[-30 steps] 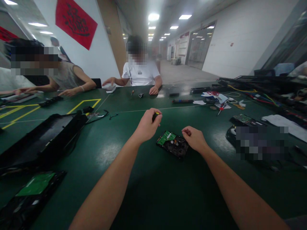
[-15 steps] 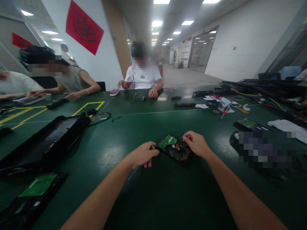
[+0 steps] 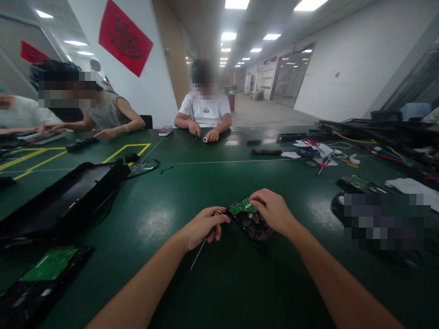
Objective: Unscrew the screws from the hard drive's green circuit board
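Note:
A black hard drive (image 3: 252,221) with a green circuit board lies on the green table (image 3: 219,283) in front of me. My right hand (image 3: 270,211) rests on its far right corner, fingers curled over the green board. My left hand (image 3: 203,226) sits on the table just left of the drive, closed round a screwdriver (image 3: 202,244) with a yellow and black handle. Its thin metal shaft points back toward me.
A long black panel (image 3: 65,201) lies at left, with another green board (image 3: 48,265) at the near left corner. Two people sit across and at the left. Tools, cables and boards clutter the right side (image 3: 356,183).
My left hand came down from above the drive to the table beside it, and the screwdriver shaft now shows. My right hand slid left over the green board.

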The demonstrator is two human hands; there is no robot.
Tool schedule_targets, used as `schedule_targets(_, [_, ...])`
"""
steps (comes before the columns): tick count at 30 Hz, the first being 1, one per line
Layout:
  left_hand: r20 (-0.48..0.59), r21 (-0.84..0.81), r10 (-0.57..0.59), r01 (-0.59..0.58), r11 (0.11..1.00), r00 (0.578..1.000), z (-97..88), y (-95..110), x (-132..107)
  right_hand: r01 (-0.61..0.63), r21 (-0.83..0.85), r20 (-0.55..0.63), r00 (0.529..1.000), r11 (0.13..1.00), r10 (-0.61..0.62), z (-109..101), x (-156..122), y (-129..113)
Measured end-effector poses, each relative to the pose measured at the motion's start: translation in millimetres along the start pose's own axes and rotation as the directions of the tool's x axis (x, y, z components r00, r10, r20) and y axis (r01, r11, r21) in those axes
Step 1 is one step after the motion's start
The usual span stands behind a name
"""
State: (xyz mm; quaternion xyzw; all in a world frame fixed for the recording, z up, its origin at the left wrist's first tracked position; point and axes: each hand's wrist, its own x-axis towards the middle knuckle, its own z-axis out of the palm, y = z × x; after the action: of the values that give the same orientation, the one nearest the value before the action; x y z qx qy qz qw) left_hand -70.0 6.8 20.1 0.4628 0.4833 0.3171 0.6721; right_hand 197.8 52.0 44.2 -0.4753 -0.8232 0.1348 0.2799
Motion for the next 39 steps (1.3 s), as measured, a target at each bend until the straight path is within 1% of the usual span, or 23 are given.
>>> schedule_targets(2, [0.011, -0.037, 0.020, -0.020, 0.999, 1.000, 0.1, -2, 1, 0.089, 0.004, 0.091, 0.992, 0.996, -0.089, 10, 6, -16])
schedule_targets(5, [0.040, -0.049, 0.033, -0.031, 0.998, 0.999, -0.2, -2, 2, 0.139, -0.018, 0.193, 0.972, 0.990, -0.133, 24, 14, -32])
schedule_targets(8, [0.056, -0.046, 0.044, -0.041, 0.998, 0.997, -0.8, -3, 2, 0.140, -0.080, 0.227, 0.967, 0.987, -0.118, 31, 19, -38])
schedule_targets(11, [0.065, -0.053, 0.047, -0.043, 0.998, 0.997, -1.4, -3, 3, 0.142, -0.106, 0.246, 0.963, 0.984, -0.112, 33, 20, -38])
schedule_targets(17, [0.069, -0.040, 0.053, -0.051, 0.998, 0.996, -0.8, -3, 5, 0.151, -0.104, 0.254, 0.960, 0.983, -0.121, 35, 19, -38])
schedule_targets(20, [0.061, -0.044, 0.052, -0.049, 0.998, 0.997, 0.0, -2, 4, 0.151, -0.077, 0.214, 0.968, 0.986, -0.132, 32, 17, -34])
schedule_targets(23, [0.042, -0.057, 0.045, -0.043, 0.997, 0.998, 0.8, -2, 3, 0.119, -0.088, 0.149, 0.983, 0.989, -0.105, 25, 12, -28])
schedule_targets(26, [0.024, -0.053, 0.042, -0.040, 0.998, 0.999, 2.1, -1, 2, 0.115, -0.103, 0.129, 0.986, 0.988, -0.101, 20, 4, -26])
schedule_targets(31, [0.022, -0.058, 0.056, -0.055, 0.997, 0.998, 3.0, -1, 2, 0.111, -0.105, 0.169, 0.981, 0.988, -0.093, 22, -4, -33])
schedule_targets(36, [0.019, -0.081, 0.065, -0.064, 0.995, 0.998, 1.1, -3, 4, 0.120, -0.115, 0.200, 0.975, 0.986, -0.095, 28, 5, -38])
schedule_targets(39, [0.017, -0.088, 0.049, -0.047, 0.995, 0.999, -0.1, -4, 5, 0.132, -0.117, 0.218, 0.970, 0.984, -0.104, 32, 10, -41])
